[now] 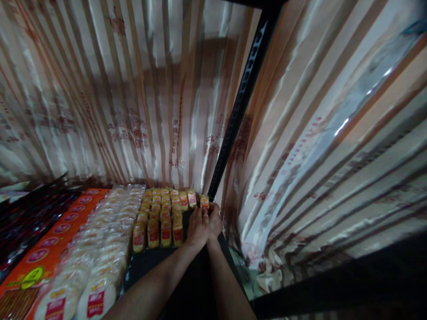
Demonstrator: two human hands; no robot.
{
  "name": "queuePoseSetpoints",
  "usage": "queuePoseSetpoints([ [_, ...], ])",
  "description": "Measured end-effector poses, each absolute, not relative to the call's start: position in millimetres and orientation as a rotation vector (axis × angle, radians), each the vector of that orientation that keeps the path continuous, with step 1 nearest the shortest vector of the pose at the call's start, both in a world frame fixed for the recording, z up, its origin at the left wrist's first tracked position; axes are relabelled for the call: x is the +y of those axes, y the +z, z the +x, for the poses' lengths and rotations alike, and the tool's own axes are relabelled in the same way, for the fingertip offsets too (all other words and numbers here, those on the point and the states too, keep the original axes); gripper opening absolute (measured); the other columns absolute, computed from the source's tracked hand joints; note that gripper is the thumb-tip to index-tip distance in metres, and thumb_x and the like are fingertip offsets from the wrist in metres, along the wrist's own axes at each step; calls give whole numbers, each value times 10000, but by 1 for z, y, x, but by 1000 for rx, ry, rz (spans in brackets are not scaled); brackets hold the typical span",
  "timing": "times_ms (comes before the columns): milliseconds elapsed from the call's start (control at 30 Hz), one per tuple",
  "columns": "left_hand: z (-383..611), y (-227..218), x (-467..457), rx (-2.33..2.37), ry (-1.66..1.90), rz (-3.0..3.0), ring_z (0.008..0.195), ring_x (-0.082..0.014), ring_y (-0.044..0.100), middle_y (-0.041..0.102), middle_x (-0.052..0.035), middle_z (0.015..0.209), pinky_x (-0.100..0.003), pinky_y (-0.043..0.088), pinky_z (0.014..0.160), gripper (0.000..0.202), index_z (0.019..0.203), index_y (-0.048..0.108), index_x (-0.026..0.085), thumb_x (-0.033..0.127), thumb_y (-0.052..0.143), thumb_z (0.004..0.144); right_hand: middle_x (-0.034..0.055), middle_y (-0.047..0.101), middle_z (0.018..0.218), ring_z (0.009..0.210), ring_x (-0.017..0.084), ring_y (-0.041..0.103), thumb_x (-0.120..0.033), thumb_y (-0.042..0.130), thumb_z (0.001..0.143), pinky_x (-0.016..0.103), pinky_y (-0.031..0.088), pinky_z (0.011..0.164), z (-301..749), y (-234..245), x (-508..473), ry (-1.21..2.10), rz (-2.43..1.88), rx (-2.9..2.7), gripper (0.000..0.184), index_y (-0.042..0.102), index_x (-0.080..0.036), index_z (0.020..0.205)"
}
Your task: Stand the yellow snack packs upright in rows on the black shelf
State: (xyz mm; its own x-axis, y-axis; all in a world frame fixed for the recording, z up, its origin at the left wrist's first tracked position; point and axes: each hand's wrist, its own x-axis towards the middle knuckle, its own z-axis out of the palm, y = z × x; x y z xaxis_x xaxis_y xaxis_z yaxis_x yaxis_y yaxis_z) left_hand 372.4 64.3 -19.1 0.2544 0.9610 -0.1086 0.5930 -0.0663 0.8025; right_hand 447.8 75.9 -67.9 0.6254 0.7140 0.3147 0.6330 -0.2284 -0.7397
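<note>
Both of my arms reach forward over a dark shelf. My left hand and my right hand meet around a small yellow snack packet with a red label, at the shelf's far right corner. The fingers of both hands are closed at its lower part, and the fingertips are partly hidden. Left of my hands stand rows of similar yellow snack packets, upright and close together. One of them stands in the back row, just left of the held packet.
Rows of clear-wrapped round white crackers lie further left, beside an orange printed package and dark shiny packs. A black perforated post rises behind my hands. Pleated printed curtains hang behind the shelf and at right.
</note>
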Motion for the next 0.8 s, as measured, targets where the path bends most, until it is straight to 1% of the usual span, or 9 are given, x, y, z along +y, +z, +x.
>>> queuePoseSetpoints([
  [133, 376, -18, 76, 1467, 581, 1816, 1325, -198, 295, 431, -101, 1377, -351, 210, 1102, 419, 1266, 463, 137, 212, 311, 883, 42, 644, 860, 771, 195, 590, -380, 390, 806, 286, 379, 639, 448, -66, 90, 104, -1987, -1064, 310, 518, -207, 1029],
  [233, 378, -16, 79, 1504, 569, 1835, 1319, -219, 306, 429, -112, 1376, -377, 231, 1092, 433, 1278, 454, 132, 191, 307, 876, 48, 639, 858, 768, 201, 583, -378, 386, 800, 290, 376, 631, 448, -70, 100, 121, -1976, -1056, 310, 517, -200, 1016],
  [367, 376, -16, 82, 1531, 544, 1807, 1322, -209, 300, 366, -120, 1414, -332, 227, 1095, 458, 1310, 416, 104, 221, 299, 884, 69, 631, 852, 760, 204, 581, -368, 389, 792, 291, 385, 623, 449, -78, 113, 118, -1946, -1050, 319, 520, -177, 1012],
  [433, 375, -16, 82, 1555, 539, 1781, 1321, -203, 304, 363, -118, 1417, -324, 223, 1095, 461, 1315, 410, 102, 229, 287, 889, 70, 630, 833, 729, 201, 580, -375, 378, 797, 293, 393, 617, 450, -83, 118, 147, -1926, -1050, 331, 522, -173, 1016],
  [500, 373, -17, 82, 1555, 536, 1773, 1320, -201, 306, 381, -111, 1408, -328, 225, 1093, 457, 1310, 418, 113, 222, 283, 888, 67, 629, 834, 730, 198, 578, -378, 366, 801, 299, 410, 637, 451, -86, 121, 170, -1872, -1070, 336, 524, -176, 1017],
  [567, 371, -15, 81, 1541, 522, 1783, 1326, -197, 292, 386, -107, 1406, -334, 218, 1093, 454, 1308, 423, 123, 209, 277, 887, 78, 624, 874, 792, 203, 574, -375, 373, 792, 314, 426, 702, 452, -90, 122, 146, -1794, -1094, 332, 529, -175, 1005],
  [633, 370, -11, 80, 1526, 498, 1800, 1340, -196, 261, 361, -109, 1420, -346, 196, 1100, 458, 1316, 414, 123, 199, 266, 889, 90, 618, 910, 844, 210, 567, -369, 390, 777, 329, 431, 756, 453, -94, 123, 124, -1738, -1099, 327, 534, -170, 993],
  [733, 371, -6, 80, 1515, 487, 1824, 1358, -196, 211, 322, -103, 1441, -368, 171, 1106, 461, 1323, 408, 135, 187, 266, 888, 90, 617, 922, 832, 205, 572, -345, 403, 766, 330, 442, 754, 455, -97, 124, 158, -1702, -1069, 334, 521, -165, 1021],
  [800, 373, -6, 82, 1511, 509, 1836, 1362, -195, 196, 321, -91, 1442, -368, 175, 1106, 457, 1314, 424, 148, 184, 272, 885, 91, 614, 944, 835, 199, 574, -319, 404, 761, 326, 444, 757, 457, -98, 126, 152, -1681, -1045, 353, 507, -162, 1060],
])
